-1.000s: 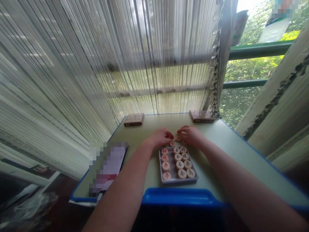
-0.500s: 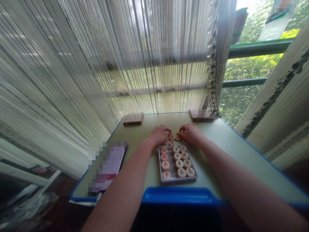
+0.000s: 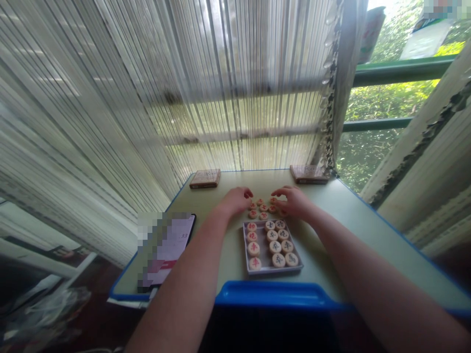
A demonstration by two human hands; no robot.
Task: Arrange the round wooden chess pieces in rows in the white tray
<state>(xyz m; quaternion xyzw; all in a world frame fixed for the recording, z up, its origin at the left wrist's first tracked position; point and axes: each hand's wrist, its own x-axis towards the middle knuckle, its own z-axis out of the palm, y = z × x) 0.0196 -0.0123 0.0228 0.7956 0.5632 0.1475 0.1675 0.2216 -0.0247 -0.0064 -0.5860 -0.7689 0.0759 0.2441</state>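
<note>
Several round xiangqi pieces (image 3: pixel 263 208) with red characters lie in a loose cluster on the table, beyond a shallow box. My left hand (image 3: pixel 238 201) is at the left side of the cluster, its fingers loosely bent and apart, holding nothing that I can see. On the other side, my right hand (image 3: pixel 292 201) has its fingers spread, with the tips by the rightmost red pieces (image 3: pixel 273 208); the palm partly hides another piece. Nearer to me, the white box (image 3: pixel 272 271) holds a left column of red pieces (image 3: pixel 253 249) and two right columns of black-character pieces (image 3: pixel 275 246).
A phone (image 3: pixel 172 245) lies on the table at the left. Two flat wooden boxes stand at the far corners, one on the left (image 3: pixel 205 179) and one on the right (image 3: pixel 309 174). A blue-rimmed tray edge (image 3: pixel 272 293) lines the near side. Curtains (image 3: pixel 235 88) hang behind.
My hands have drawn apart from the middle of the red pieces, the left one moving left. More of the loose pieces show between them. The pieces in the box look the same.
</note>
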